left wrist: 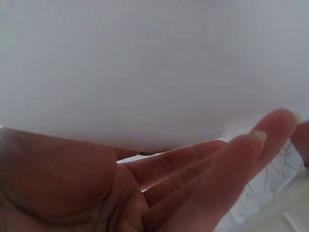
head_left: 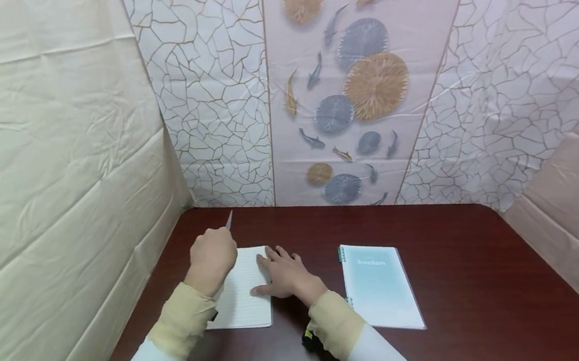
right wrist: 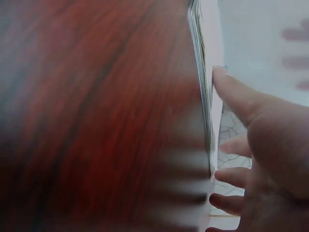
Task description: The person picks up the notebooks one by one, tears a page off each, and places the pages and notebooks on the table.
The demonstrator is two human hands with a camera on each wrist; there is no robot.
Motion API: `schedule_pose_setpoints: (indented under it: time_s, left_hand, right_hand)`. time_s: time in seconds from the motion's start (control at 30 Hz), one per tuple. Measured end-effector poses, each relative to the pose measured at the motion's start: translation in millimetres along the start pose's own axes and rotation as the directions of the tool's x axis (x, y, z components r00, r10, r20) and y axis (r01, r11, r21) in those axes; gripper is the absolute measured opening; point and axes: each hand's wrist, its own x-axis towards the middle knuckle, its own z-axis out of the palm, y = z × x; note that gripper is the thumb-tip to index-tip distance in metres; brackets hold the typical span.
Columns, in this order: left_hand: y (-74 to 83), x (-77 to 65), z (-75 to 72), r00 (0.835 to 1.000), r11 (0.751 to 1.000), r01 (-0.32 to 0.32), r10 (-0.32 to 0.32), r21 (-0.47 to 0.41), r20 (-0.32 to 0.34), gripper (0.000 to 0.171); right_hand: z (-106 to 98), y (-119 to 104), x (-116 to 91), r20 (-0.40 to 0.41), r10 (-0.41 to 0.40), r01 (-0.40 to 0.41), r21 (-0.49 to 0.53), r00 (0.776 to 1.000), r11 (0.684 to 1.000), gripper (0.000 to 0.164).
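An open notebook with lined white pages (head_left: 248,288) lies on the table at left. My left hand (head_left: 213,259) is raised over its left part, back of the hand toward the head camera. A thin grey point, likely the corner of a lifted page (head_left: 229,220), sticks up past the knuckles. In the left wrist view this white page (left wrist: 145,72) fills the upper part, and the fingers (left wrist: 217,179) lie against it; the thumb is hidden. My right hand (head_left: 283,275) rests with spread fingers on the notebook's right edge, thumb on the paper.
A pale teal notebook with "freedom" on its cover (head_left: 380,285) lies on the dark red wooden table (head_left: 491,288), right of my right hand. Cream cloth (head_left: 55,170) hangs at the left, and a patterned sheet (head_left: 332,82) at the back.
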Motion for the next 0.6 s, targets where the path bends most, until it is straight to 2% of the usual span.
schedule_pose_setpoints:
  time_s: [0.1,0.3,0.4,0.6]
  left_hand:
    - [-10.0,0.0,-11.4,1.0,0.999,0.018,-0.018,-0.032,-0.001,0.025]
    - [-36.7,2.2,-29.3,0.999,0.999,0.041,-0.04,-0.035,0.029,0.027]
    - [-52.7,1.9,-32.4,0.999,0.999,0.029,-0.028,-0.041,0.015,0.029]
    - [-80.5,3.6,-31.7,0.999,1.0,-0.001,0.0,-0.021,-0.05,0.029]
  right_hand:
    - [0,2,1,0.008,0.011,-0.011,0.0,1.0,1.0,0.093]
    - [-1,2,2,0.021,0.005,-0.005,0.009,1.0,1.0,0.094]
    - [-1,2,2,0.024,0.002,-0.002,0.012,1.0,1.0,0.095]
    - [-1,3,3,0.013,0.015,-0.014,-0.043,1.0,0.999,0.096]
